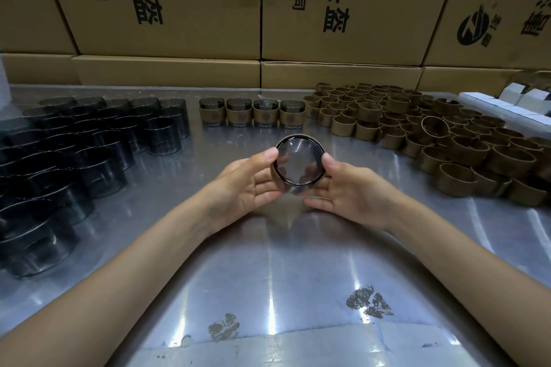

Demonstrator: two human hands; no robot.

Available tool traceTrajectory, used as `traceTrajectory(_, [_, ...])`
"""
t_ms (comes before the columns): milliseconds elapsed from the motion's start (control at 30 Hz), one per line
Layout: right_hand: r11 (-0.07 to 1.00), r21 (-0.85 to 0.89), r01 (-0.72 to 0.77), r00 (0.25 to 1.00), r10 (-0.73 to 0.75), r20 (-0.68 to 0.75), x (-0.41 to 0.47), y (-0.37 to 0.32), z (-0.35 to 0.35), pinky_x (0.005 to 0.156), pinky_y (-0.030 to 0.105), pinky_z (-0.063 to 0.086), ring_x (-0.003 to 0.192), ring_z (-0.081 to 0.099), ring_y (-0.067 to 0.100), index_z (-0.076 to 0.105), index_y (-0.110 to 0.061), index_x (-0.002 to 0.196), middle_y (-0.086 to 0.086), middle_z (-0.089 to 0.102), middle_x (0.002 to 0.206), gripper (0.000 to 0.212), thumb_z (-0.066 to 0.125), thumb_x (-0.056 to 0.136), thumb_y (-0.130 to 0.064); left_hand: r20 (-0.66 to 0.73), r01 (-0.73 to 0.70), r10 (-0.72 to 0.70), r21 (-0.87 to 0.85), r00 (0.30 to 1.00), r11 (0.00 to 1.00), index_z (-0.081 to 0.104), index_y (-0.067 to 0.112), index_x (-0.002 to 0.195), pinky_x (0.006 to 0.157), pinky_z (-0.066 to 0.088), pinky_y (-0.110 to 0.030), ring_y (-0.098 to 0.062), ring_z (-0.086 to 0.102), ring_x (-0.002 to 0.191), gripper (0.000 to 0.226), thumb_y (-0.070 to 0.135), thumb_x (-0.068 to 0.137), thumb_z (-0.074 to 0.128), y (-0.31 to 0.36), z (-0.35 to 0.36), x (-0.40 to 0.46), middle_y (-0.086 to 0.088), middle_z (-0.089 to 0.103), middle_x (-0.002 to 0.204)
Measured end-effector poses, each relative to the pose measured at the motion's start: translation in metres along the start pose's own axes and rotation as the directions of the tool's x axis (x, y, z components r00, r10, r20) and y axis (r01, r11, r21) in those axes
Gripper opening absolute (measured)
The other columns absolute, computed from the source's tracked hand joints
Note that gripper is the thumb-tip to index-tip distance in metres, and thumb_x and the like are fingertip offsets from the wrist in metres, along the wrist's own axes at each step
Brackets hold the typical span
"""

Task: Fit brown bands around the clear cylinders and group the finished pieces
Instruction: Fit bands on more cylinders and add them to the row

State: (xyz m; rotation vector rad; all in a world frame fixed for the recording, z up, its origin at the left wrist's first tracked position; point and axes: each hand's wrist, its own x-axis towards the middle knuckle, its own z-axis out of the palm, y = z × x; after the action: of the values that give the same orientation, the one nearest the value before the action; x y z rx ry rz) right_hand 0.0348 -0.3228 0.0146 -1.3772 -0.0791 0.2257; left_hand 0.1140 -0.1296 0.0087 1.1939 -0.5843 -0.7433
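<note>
Stacked cardboard cartons [185, 6] w/ black printed characters made a wall across the back, flat brown and matte. In front lay the metal table [268, 262], brushed steel, glossy w/ streaks of reflected light and a couple of scuffed, flaky patches near the front edge.

On the left of the table stood a big cluster of dark, smoky see-through cylinders [74, 152], short, round, open-topped, packed close and touching. On the right sat a heap of brown bands [417, 128], matte paper-like rings, some upright, some tipped, crowded together. Beyond those, far right at the back, were small white boxes [512, 98], contents not visible.

At centre back, betw. the two piles, four finished pieces [250, 113] stood in a row side by side, each a clear cylinder w/ a brown band round its lower half and a round mark on the band.

Near the middle, above the table, both hands held one cylinder [298, 162], its round mouth tilted toward the viewer, dark rim, brown band showing round its outside. The left hand [250, 185] cupped it from the left, thumb on the rim, fingers curled under. The right hand [351, 188] gripped the other side likewise, thumb against the rim.
</note>
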Motion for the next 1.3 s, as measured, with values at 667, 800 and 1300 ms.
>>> traceTrajectory(667, [0.988,-0.085,0.126,0.969,-0.141,-0.203,0.002,0.001,0.019,0.088,0.043,0.049,0.090,0.063,0.023,0.065,-0.010,0.089,0.018,0.065,0.094,0.072,0.047,0.071,-0.077,-0.020,-0.045,0.048,0.124,0.999,0.991,0.065,0.013,0.089,0.085,0.051,-0.036,-0.022,0.064,0.087,0.067,0.076,0.067,0.056,0.007,0.012,-0.005,-0.009,0.067,0.090])
traceTrajectory(800, [0.894,-0.325,0.307,0.826,-0.420,-0.375,0.005,0.009,0.044,0.053,0.017,0.039,0.049,0.044,0.005,0.044,-0.019,0.056,-0.008,0.044,0.049,0.048,0.044,0.078,-0.062,-0.199,-0.239,0.365,0.468,0.909,0.851,0.047,0.015,0.060,0.058,0.035,-0.020,-0.006,0.043,0.053,0.059,0.061,0.090,0.023,-0.006,0.038,0.001,0.007,0.045,0.053])
traceTrajectory(1300, [0.847,-0.361,0.391,0.816,-0.500,-0.291,0.009,0.020,0.049,0.050,0.011,0.039,0.047,0.047,0.001,0.044,-0.009,0.058,-0.008,0.047,0.047,0.049,0.033,0.099,-0.035,-0.042,-0.425,0.540,0.567,0.841,0.706,0.047,0.011,0.055,0.053,0.035,-0.033,-0.016,0.044,0.050,0.059,0.043,0.099,0.026,-0.021,0.034,0.000,-0.002,0.044,0.051])
